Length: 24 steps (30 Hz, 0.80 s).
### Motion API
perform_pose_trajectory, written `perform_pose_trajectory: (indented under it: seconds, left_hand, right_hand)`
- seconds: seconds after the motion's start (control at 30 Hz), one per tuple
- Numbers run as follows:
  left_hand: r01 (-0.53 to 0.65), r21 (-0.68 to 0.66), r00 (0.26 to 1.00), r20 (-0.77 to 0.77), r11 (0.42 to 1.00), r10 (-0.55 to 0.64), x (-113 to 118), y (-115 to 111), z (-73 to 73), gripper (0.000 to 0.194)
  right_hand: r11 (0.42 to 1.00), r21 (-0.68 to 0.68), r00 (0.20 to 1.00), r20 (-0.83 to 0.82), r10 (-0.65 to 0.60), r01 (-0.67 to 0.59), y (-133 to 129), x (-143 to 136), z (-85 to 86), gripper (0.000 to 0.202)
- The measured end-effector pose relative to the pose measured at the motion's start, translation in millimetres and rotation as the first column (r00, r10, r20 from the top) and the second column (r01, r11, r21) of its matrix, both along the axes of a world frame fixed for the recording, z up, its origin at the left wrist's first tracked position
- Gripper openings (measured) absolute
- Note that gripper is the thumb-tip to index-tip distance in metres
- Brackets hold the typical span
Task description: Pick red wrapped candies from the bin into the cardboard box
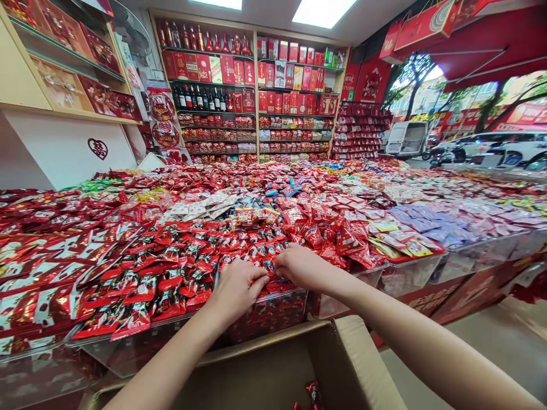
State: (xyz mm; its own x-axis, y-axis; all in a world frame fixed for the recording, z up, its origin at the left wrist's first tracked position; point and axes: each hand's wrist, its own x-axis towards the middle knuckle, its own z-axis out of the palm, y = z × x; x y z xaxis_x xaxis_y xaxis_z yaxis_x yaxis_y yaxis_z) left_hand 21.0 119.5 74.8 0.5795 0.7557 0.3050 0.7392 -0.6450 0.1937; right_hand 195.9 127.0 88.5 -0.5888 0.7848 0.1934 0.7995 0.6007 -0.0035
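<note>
My left hand (240, 283) is at the front edge of a clear bin (273, 297), its thumb and forefinger drawn together over small red-wrapped candies (256, 250). Close beside it on the right, my right hand (297, 265) reaches into the same candies with its fingers curled downward. Whatever lies between the fingers of either hand is hidden. Below my forearms stands an open cardboard box (350, 341); a couple of red-wrapped pieces (314, 393) show at its bottom. Larger red packets (137, 290) are heaped left of my left hand.
Red triangular packets (350, 236) and purple packets (427, 222) fill bins to the right. Heaps of wrapped sweets stretch back to shelves (256, 85) of bottles and red boxes. A white counter (68, 148) stands left. The street with a white van (408, 139) lies at right.
</note>
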Motion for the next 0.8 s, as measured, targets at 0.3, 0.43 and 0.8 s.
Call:
perform_pose_trajectory:
  seconds: [0.3, 0.43, 0.8]
  left_hand:
    - [-0.015, 0.004, 1.0, -0.013, 1.0, 0.015, -1, 0, -3.5, 0.026]
    - [-0.036, 0.002, 0.999, 0.002, 0.999, 0.036, -1, -1, -4.0, 0.026]
    - [-0.005, 0.012, 1.0, -0.026, 1.0, 0.005, -1, -3, -1.1, 0.03]
  right_hand:
    - [0.972, -0.224, 0.97, -0.244, 0.01, -0.067, 3, 5, 13.6, 0.013]
    - [0.992, -0.121, 0.992, -0.124, 0.03, -0.045, 7, 17, 20.3, 0.018]
    - [0.995, -0.092, 0.995, 0.086, 0.054, -0.046, -1, 16, 8.7, 0.019]
